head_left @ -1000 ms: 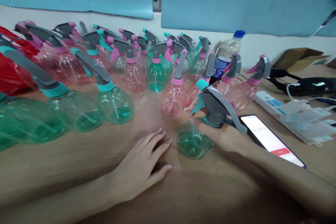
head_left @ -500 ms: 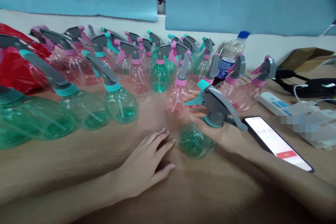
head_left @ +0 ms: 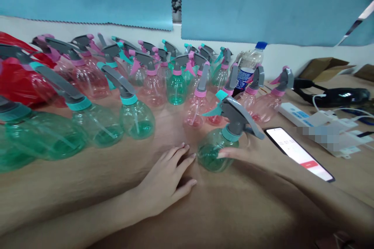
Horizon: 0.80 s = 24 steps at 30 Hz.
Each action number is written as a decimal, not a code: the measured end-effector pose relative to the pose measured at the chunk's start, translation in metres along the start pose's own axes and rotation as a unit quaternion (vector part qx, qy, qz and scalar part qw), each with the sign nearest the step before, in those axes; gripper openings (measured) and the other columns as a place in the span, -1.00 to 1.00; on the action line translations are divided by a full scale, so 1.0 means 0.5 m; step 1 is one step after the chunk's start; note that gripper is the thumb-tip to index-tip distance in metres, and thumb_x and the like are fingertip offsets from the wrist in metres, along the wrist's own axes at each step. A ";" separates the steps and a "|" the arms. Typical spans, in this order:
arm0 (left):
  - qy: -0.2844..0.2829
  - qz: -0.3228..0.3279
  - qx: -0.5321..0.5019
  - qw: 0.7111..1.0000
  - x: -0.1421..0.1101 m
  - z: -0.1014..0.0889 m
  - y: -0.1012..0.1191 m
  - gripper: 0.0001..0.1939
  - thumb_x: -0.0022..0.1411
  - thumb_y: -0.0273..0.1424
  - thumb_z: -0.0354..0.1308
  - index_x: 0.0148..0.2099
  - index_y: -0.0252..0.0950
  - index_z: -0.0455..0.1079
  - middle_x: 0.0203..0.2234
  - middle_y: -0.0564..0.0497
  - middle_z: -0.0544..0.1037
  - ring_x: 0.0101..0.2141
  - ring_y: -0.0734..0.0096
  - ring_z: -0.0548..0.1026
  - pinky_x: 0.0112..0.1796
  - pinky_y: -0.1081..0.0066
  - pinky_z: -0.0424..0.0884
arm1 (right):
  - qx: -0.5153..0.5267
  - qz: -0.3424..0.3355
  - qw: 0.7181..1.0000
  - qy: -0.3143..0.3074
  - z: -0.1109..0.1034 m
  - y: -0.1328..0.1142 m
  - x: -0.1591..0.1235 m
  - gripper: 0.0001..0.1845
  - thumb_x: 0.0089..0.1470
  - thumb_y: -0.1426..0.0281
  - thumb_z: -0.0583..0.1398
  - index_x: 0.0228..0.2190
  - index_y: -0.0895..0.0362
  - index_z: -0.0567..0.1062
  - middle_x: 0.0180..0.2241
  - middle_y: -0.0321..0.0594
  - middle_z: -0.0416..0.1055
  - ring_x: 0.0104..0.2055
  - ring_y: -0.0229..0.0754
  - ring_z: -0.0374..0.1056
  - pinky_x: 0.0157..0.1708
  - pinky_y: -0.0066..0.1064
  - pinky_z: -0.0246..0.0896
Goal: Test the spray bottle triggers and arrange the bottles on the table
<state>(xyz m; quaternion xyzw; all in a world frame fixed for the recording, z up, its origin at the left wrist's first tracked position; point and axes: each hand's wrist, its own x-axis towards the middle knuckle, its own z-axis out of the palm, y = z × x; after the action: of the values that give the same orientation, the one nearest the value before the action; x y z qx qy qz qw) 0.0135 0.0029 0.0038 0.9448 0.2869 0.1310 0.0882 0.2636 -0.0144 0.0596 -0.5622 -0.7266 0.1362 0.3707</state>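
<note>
Green-tinted spray bottle (head_left: 213, 146): is standing on the worktop (head_left: 210, 214), left of the smartphone; turquoise collar, its grey trigger head aiming its turquoise nozzle leftward, away from the smartphone.
Right hand (head_left: 253, 155): is reaching in just left of the smartphone; thumb is lying across the near side of the green-tinted spray bottle; the other fingers are hiding behind it, so whether they are pinching cannot be told.
Left hand (head_left: 168, 175): is lying palm down, well left of the smartphone; fingers are spreading slightly, tips just beside the green-tinted spray bottle.
Smartphone (head_left: 300, 155): is lying face up, displaying a timer and red button.
Power strip (head_left: 315, 128): is lying right of the smartphone, white, cables attached.
Blue-capped drink bottle (head_left: 248, 64): is standing beyond the smartphone, to its left.
Red plastic bag (head_left: 17, 81): is resting far left of the smartphone.
</note>
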 end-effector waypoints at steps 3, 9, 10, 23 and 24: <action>0.000 0.001 0.013 1.000 0.001 -0.001 0.001 -0.49 0.31 -0.21 0.07 0.20 -0.37 0.21 0.16 -0.25 0.27 0.16 0.02 0.19 0.06 0.04 0.24 | -0.045 -0.014 0.999 -0.023 -0.019 0.001 -0.022 -0.20 -0.18 0.05 0.34 0.06 0.04 0.24 -0.01 -0.03 0.36 0.01 0.12 0.32 -0.05 -0.08 0.29; 0.065 0.067 0.068 0.993 -0.018 0.008 0.027 -0.65 0.32 -0.37 0.02 0.08 -0.44 0.32 -0.14 -0.18 0.51 -0.06 0.07 0.42 -0.10 0.16 0.39 | -0.164 -0.011 0.986 0.015 -0.011 -0.003 -0.041 -0.53 -0.09 0.01 0.26 -0.25 0.06 0.35 -0.33 -0.17 0.40 -0.27 0.01 0.38 -0.34 -0.17 0.31; 0.088 0.098 0.069 0.989 -0.024 0.011 0.035 -0.69 0.34 -0.40 -0.02 0.05 -0.43 0.34 -0.21 -0.14 0.53 -0.11 0.12 0.45 -0.15 0.22 0.42 | -0.161 -0.007 0.987 0.015 -0.003 -0.006 -0.035 -0.54 -0.07 0.00 0.24 -0.26 0.07 0.36 -0.36 -0.19 0.40 -0.29 0.00 0.37 -0.36 -0.18 0.29; 0.049 0.182 -0.005 0.982 -0.033 0.023 0.047 -0.81 0.30 -0.45 0.04 -0.07 -0.36 0.37 -0.36 -0.04 0.53 -0.23 0.32 0.48 -0.17 0.37 0.42 | -0.202 -0.043 0.977 -0.050 0.117 -0.109 0.125 -0.34 0.03 -0.08 0.11 -0.03 0.17 0.36 -0.31 -0.14 0.46 -0.31 0.00 0.41 -0.37 -0.23 0.24; 0.045 0.181 -0.015 0.982 -0.033 0.021 0.047 -0.82 0.30 -0.46 0.03 -0.07 -0.36 0.37 -0.36 -0.03 0.53 -0.24 0.33 0.48 -0.18 0.38 0.42 | -0.203 -0.044 0.977 -0.053 0.121 -0.111 0.135 -0.36 0.04 -0.06 0.11 -0.03 0.17 0.36 -0.29 -0.12 0.46 -0.31 0.00 0.41 -0.36 -0.23 0.24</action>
<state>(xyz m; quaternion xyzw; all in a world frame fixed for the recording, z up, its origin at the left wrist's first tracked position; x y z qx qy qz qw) 0.0157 -0.0268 -0.0040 0.9728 0.1132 0.1917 0.0639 0.1757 0.0425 0.0779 -0.5851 -0.7818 -0.0009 0.2157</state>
